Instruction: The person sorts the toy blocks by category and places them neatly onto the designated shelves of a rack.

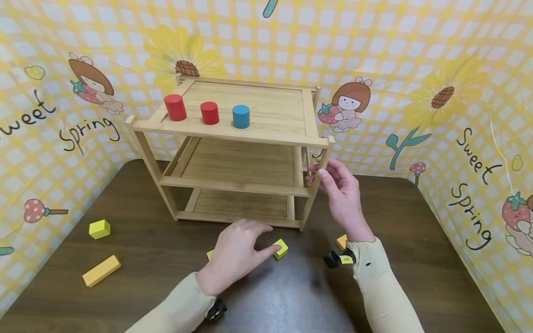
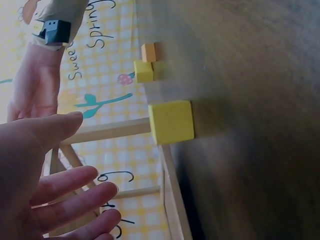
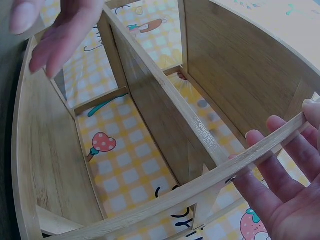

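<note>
Wooden rack (image 1: pixel 237 186), front right post (image 1: pixel 312 202) gripped by fingers of the right hand (image 1: pixel 344 196), likely for steadiness; before it, left hand (image 1: pixel 237 252) hovers, fingers empty, near a yellow cube (image 1: pixel 281 250).

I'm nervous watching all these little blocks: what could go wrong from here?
The right hand grips a post of the wooden shelf; a tug might shift it and topple the larger red cylinder, smaller red cylinder or blue cylinder, all standing near its top's front edge. The left hand is close to a yellow cube, so a careless move might knock it away.
</note>
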Available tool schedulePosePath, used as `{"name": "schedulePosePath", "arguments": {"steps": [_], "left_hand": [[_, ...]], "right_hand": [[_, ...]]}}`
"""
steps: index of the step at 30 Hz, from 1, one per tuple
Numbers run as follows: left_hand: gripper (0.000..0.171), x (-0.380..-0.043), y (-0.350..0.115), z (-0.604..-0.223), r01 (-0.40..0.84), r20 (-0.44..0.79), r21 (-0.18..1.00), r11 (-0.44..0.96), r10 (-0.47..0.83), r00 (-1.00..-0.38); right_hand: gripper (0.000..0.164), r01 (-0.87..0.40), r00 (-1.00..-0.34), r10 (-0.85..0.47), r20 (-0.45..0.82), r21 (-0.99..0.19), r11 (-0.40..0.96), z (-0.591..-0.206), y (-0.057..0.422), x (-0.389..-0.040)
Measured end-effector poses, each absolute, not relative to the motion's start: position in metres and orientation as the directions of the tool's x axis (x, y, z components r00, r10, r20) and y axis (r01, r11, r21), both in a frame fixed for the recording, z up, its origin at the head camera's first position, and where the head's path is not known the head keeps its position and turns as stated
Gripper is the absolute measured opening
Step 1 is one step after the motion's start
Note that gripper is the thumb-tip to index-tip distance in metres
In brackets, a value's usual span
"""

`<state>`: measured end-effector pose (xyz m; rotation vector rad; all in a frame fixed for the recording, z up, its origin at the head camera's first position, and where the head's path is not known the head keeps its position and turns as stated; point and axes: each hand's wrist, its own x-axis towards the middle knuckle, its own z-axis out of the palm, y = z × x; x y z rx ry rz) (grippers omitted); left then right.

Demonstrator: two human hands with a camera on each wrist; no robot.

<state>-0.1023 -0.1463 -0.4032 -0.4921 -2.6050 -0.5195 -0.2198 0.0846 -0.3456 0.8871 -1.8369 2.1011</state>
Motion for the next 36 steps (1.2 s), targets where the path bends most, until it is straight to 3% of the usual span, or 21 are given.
{"name": "schedulePosePath", "arguments": {"steps": [13,25,36], "left_hand": [[0.044,-0.103,-0.137,-0.419,0.407,0.423,0.270,0.872,0.272,-0.864],[0.038,-0.105,-0.135,-0.433,0.356,0.377,0.202,0.912,0.263,-0.888],[0.035,-0.107,-0.131,-0.436,0.341,0.346,0.214,0.915,0.255,-0.903]], "right_hand": [[0.028,-0.528,-0.799,-0.215,0.561,-0.827,-0.195,-0.345,0.084,-0.220],[0.032,-0.527,-0.798,-0.221,0.561,-0.826,-0.199,-0.346,0.084,-0.219],[0.030,-0.522,-0.801,-0.220,0.557,-0.830,-0.199,-0.346,0.084,-0.220]]}}
